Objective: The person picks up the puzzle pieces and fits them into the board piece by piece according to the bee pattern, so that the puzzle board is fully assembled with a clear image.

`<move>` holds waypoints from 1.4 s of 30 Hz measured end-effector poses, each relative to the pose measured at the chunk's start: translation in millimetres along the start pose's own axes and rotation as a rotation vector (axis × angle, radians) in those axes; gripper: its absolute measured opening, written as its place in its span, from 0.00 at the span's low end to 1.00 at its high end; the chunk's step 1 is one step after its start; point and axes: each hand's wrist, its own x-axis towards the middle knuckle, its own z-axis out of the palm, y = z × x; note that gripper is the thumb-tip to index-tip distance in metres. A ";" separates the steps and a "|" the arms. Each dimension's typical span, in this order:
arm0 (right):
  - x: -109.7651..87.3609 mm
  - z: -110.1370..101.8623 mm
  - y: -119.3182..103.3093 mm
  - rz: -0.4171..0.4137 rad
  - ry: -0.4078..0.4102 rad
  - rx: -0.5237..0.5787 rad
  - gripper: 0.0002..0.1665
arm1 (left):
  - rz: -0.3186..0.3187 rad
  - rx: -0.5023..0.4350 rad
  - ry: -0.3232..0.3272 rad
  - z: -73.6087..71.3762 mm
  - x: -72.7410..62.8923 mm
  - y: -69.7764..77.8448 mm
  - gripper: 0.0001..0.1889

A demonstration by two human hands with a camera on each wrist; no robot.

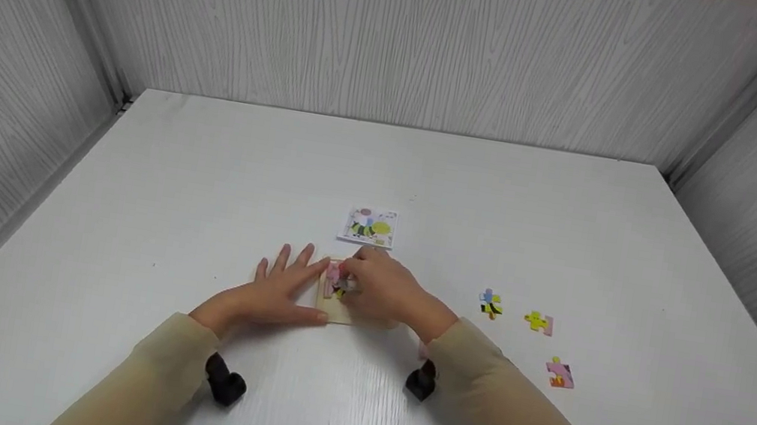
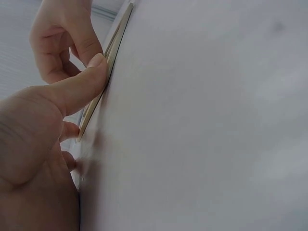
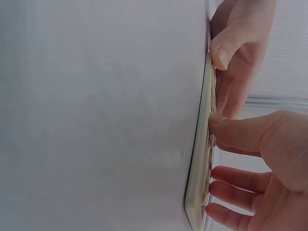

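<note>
A small wooden puzzle board (image 1: 341, 314) lies flat on the table, with several pink, black and yellow jigsaw pieces (image 1: 332, 281) on its left part. My left hand (image 1: 276, 295) is spread at the board's left side, thumb and index finger touching its edge. In the left wrist view, the thumb (image 2: 89, 79) presses against the board's rim. Over the board, my right hand (image 1: 378, 285) has bent fingers and pinches a jigsaw piece (image 3: 212, 140) low against the surface. That piece is mostly hidden, as is the board's right part.
A square picture card (image 1: 370, 227) with a bee lies just beyond the board. To the right are loose pieces: a blue-yellow one (image 1: 490, 304), a yellow one (image 1: 539, 322) and a pink one (image 1: 559, 373). Another pink piece (image 1: 423, 351) is partly covered by the right sleeve.
</note>
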 end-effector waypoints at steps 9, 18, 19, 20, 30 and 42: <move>0.1 1.4 0.5 -0.035 0.037 -0.026 0.19 | -0.013 0.007 0.004 1.9 1.6 -1.4 0.47; -0.4 3.2 1.4 -0.082 0.040 -0.041 0.21 | -0.001 0.004 -0.001 1.0 0.1 -0.8 0.47; -0.7 2.7 1.4 -0.091 0.040 -0.041 0.21 | 0.000 0.002 -0.001 0.8 0.0 -0.8 0.47; -1.2 2.2 1.4 -0.100 0.043 -0.042 0.22 | 0.000 0.000 -0.002 0.6 0.0 -0.8 0.47; -1.0 2.3 2.8 -0.125 0.037 -0.036 0.19 | -0.004 -0.003 0.001 0.4 -0.5 -0.4 0.48; -0.1 1.8 -0.8 -0.082 0.033 -0.023 0.15 | 0.000 -0.005 0.002 1.6 0.8 -0.5 0.47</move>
